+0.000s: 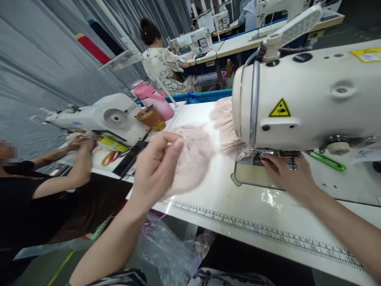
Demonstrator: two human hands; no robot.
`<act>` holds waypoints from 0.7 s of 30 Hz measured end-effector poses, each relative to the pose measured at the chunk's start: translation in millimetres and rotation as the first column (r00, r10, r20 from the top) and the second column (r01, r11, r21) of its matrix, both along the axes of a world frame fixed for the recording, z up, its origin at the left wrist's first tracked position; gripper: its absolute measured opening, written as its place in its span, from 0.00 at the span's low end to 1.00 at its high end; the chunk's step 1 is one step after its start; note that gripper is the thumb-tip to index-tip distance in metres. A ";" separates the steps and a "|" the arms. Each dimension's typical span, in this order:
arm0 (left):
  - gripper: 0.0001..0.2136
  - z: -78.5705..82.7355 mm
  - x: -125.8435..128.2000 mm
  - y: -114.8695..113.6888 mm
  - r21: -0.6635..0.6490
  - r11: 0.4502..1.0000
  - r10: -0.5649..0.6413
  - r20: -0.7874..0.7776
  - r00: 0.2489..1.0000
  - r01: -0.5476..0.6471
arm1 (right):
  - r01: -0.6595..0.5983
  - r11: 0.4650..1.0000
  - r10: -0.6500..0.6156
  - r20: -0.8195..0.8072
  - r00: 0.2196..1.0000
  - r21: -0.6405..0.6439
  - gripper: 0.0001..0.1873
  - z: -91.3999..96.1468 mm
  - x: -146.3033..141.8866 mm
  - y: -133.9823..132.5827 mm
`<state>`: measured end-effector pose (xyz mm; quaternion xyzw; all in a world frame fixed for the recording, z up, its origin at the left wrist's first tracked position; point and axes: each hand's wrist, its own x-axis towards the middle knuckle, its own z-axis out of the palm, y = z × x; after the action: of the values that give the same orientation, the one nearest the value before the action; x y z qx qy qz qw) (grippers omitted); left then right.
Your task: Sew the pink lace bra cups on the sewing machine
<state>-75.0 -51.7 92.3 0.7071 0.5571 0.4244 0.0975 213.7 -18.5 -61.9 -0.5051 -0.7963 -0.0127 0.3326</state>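
My left hand [156, 167] is raised over the white table and pinches a round pale pink lace piece [193, 159], which hangs blurred from my fingers. Under the head of the white sewing machine [309, 95] my right hand [282, 172] lies on the machine bed beside the presser foot [291, 161]; its fingertips are hidden under the head. A heap of pink lace pieces [226, 123] lies just left of the machine head.
The white table [238, 210] has a printed ruler [268, 232] along its near edge. To my left a person in black works at another sewing machine [104, 117]. A pink bottle [154, 99], an amber cup [150, 117] and a plastic bag [169, 246] are nearby. Another person sews farther back.
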 end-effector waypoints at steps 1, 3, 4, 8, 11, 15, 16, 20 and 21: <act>0.11 -6.2 13.0 1.4 -0.089 0.992 -0.090 0.052 0.995 0.095 | 0.032 0.999 -0.032 0.011 0.999 0.002 0.14 3.3 -0.9 -0.1; 0.12 -22.6 35.2 12.5 -0.257 0.929 -0.256 0.075 0.964 0.267 | 0.096 0.995 -0.096 0.014 0.995 0.006 0.13 9.9 -2.1 0.3; 0.12 -32.3 44.1 20.7 -0.327 0.891 -0.316 0.048 0.947 0.314 | 0.105 0.994 -0.105 0.022 0.994 0.000 0.14 12.3 -2.4 0.8; 0.11 -69.2 66.8 45.6 -0.395 0.883 -0.386 -0.299 0.873 0.255 | 0.171 0.985 -0.171 0.039 0.984 0.010 0.19 13.2 -1.4 3.9; 0.11 -85.2 79.0 40.8 -0.121 0.961 -0.271 -0.596 0.756 0.249 | 0.172 0.983 -0.175 0.062 0.983 0.058 0.17 10.9 -0.6 4.7; 0.15 -98.3 93.3 20.9 -0.030 0.886 -0.352 -0.693 0.629 0.463 | 0.043 0.988 -0.068 0.165 0.984 0.147 0.15 15.7 -1.0 2.1; 0.18 -101.5 95.1 17.8 -0.054 0.876 -0.378 -0.696 0.611 0.480 | 0.023 0.989 -0.050 0.187 0.981 0.144 0.16 17.5 -1.0 1.2; 0.24 -111.2 91.3 17.2 -0.176 0.843 -0.478 -0.681 0.555 0.509 | -0.012 0.997 -0.007 0.254 0.967 0.072 0.16 19.0 -0.7 -0.9; 0.24 -112.2 88.6 19.0 -0.193 0.833 -0.497 -0.673 0.548 0.518 | -0.018 0.999 0.005 0.250 0.968 0.049 0.15 17.4 -0.6 -1.2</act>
<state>13.6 -32.8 -19.9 0.9445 0.3168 0.0858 -0.0120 213.1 -19.7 -44.6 -0.4861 -0.8342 -0.0944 0.2427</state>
